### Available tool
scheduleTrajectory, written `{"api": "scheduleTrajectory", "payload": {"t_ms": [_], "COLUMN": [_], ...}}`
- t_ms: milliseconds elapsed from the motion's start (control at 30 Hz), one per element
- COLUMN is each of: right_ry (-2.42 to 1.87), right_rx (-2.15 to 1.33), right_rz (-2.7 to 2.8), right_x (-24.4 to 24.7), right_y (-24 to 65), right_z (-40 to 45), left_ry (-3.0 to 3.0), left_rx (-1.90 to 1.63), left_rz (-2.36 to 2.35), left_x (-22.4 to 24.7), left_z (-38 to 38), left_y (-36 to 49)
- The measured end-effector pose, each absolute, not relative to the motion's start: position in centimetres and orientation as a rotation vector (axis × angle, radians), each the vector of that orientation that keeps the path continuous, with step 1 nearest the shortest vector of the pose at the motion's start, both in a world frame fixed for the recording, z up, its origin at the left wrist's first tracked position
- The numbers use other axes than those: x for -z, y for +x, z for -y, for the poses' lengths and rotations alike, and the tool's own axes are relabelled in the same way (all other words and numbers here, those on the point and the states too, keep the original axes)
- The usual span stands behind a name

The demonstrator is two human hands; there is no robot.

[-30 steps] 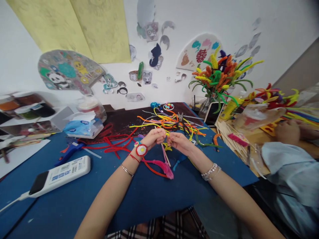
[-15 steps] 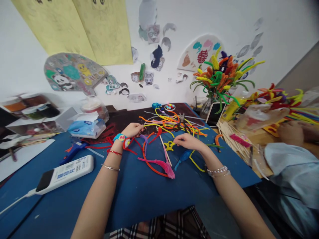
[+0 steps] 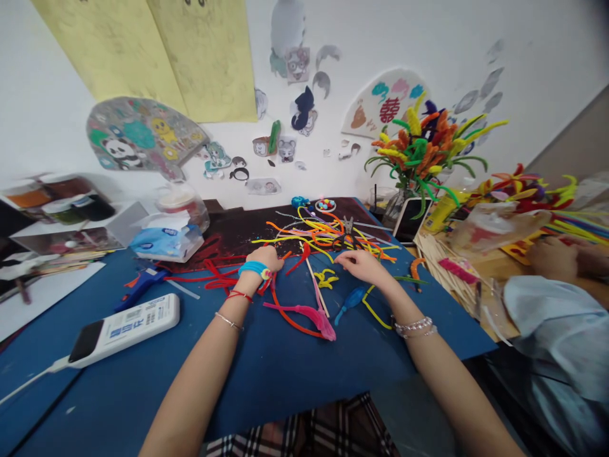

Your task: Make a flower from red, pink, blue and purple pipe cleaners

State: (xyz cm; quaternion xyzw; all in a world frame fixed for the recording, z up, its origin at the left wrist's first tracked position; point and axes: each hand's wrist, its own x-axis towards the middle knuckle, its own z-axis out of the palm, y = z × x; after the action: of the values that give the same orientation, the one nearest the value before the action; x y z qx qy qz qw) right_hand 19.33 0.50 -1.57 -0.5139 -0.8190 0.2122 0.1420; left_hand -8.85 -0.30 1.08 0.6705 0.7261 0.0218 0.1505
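Observation:
My left hand (image 3: pixel 266 258) is closed, its fingers curled down over the mat beside an orange pipe cleaner (image 3: pixel 288 318). Whatever lies under those fingers is hidden. My right hand (image 3: pixel 362 264) has its fingers drawn together, with nothing visible in them. Just below its fingertips, a yellow piece of bent pipe cleaner (image 3: pixel 326 279) rests on the mat. Nearer to me lie a pink petal-shaped piece (image 3: pixel 323 325) and a blue one (image 3: pixel 353 298). A wooden stick (image 3: pixel 310 265) runs between the hands. Red pipe cleaners (image 3: pixel 216 274) spread left of my left hand.
Behind the hands is a pile of loose pipe cleaners (image 3: pixel 304 235) with pliers (image 3: pixel 349 233) on it. A blue glue gun (image 3: pixel 143 289), white power bank (image 3: pixel 126 329) and tissue pack (image 3: pixel 166 240) stand left. At right are a phone (image 3: pixel 410 219), vase of pipe-cleaner flowers (image 3: pixel 419 149) and another person's hands (image 3: pixel 554 257).
My left hand has moved right and toward me, covering the purple pipe cleaner. My right hand has lifted slightly away from the yellow piece, which stays on the mat.

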Motion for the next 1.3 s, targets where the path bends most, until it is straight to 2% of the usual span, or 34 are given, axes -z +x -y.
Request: {"api": "scheduleTrajectory", "payload": {"t_ms": [133, 333, 567, 933, 1100, 1300], "right_ry": [-1.471, -1.511, -1.639, -1.625, -1.508, -1.202], "right_rx": [-0.533, -0.454, -0.421, -0.596, -0.622, -0.628], "right_rz": [2.4, 2.461, 2.468, 2.385, 2.195, 2.094], "right_x": [1.9, 2.6, 3.1, 3.4, 2.3, 1.1], "right_y": [19.0, 18.8, 18.7, 18.9, 18.9, 17.5], "right_z": [-0.4, -0.6, -0.6, -0.8, -0.5, 0.8], "left_ry": [2.032, 2.142, 1.789, 1.093, 0.948, 0.91], "left_rx": [-0.169, -0.378, -0.678, -1.121, -1.419, -1.596], "left_rz": [-2.06, -1.884, -1.919, -1.379, -1.187, -0.986], "left_x": [-1.1, 1.3, 1.9, 1.5, 0.8, 0.1], "left_z": [0.9, 1.8, 0.7, -0.9, -1.1, -0.9], "left_y": [-7.1, -3.7, -4.9, -5.6, -6.8, -6.7]}}
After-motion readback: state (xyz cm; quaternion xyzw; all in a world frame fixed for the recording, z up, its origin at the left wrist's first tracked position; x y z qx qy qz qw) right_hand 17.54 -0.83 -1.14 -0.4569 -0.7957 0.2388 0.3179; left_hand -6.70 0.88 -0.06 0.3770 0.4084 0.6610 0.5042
